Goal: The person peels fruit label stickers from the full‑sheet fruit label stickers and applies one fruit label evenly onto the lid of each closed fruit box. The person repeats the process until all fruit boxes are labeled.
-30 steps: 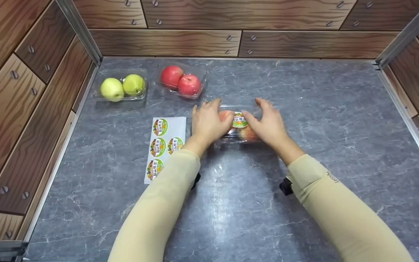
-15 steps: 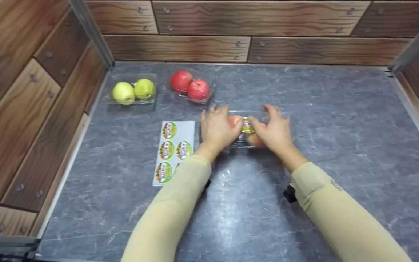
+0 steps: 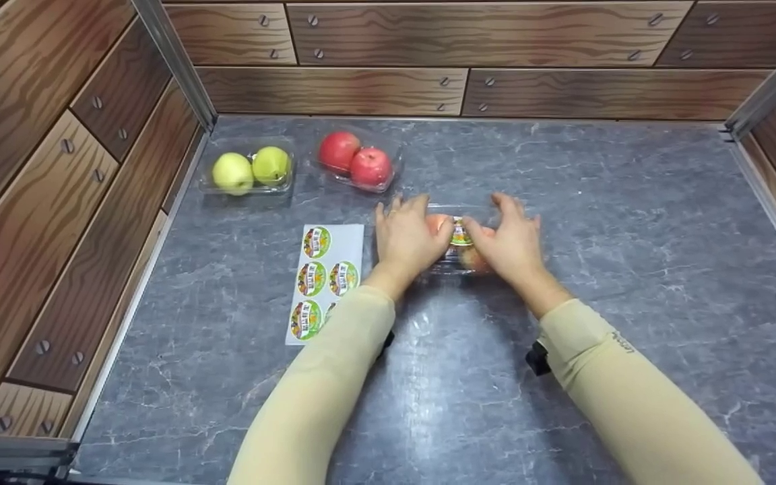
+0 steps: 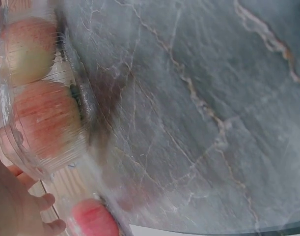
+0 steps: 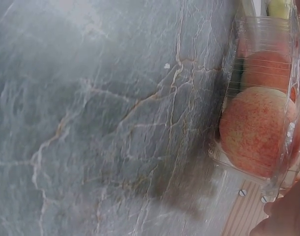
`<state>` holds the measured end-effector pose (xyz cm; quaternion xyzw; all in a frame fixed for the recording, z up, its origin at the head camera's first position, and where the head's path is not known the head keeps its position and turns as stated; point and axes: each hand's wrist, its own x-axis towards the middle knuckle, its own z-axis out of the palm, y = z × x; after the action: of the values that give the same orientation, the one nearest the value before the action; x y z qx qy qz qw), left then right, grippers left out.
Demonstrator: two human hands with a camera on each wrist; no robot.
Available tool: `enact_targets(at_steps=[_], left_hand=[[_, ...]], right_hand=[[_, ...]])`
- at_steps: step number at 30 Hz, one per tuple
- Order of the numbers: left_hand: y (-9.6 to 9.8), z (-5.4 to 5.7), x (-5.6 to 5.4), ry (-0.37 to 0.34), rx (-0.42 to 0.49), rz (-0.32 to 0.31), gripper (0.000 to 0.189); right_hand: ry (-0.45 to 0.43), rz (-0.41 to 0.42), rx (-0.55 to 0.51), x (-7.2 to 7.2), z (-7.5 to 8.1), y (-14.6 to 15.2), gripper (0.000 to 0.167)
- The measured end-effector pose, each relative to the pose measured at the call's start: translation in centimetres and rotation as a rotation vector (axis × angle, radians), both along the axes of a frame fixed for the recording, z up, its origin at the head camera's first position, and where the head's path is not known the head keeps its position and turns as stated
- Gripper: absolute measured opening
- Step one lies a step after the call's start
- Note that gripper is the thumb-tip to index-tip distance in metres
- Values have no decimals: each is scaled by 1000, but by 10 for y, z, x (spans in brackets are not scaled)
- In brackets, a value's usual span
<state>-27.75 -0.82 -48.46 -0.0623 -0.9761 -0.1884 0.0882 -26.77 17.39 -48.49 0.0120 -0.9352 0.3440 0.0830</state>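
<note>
A clear plastic fruit box (image 3: 452,268) with reddish-yellow fruits (image 5: 258,130) lies in front of both hands. On its lid is a round, colourful sticker (image 3: 460,232). My left hand (image 3: 407,236) lies over the box's left part, thumb at the sticker's left edge. From the other side, my right hand (image 3: 510,237) puts its thumb at the sticker's right edge. Both hands have their other fingers spread forward, loosely bent. In the left wrist view the box (image 4: 51,123) shows side-on, with some left fingertips (image 4: 49,200) apart from it. The thumbs partly cover the fruits.
Left of the hands lies a white sticker sheet (image 3: 344,241) with several round stickers, its lower right under the left sleeve. Behind are a clear box of green apples (image 3: 233,173) and another of red apples (image 3: 370,168). Wood-patterned walls (image 3: 374,91) surround the grey marbled table.
The head view has shifted, so everything sits slightly farther right and lower in it. Both hands stay on the box, thumbs still at the sticker.
</note>
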Motion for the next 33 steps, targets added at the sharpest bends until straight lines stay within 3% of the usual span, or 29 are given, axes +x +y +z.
enact_targets(at_steps=[14,33], left_hand=[[0,0,1,51,-14,14,59],[2,1,2,45,-28,8,60]], right_hand=[[6,-9,40,-1,2,-4,73],[-17,-27,63,0,3,-3,70]])
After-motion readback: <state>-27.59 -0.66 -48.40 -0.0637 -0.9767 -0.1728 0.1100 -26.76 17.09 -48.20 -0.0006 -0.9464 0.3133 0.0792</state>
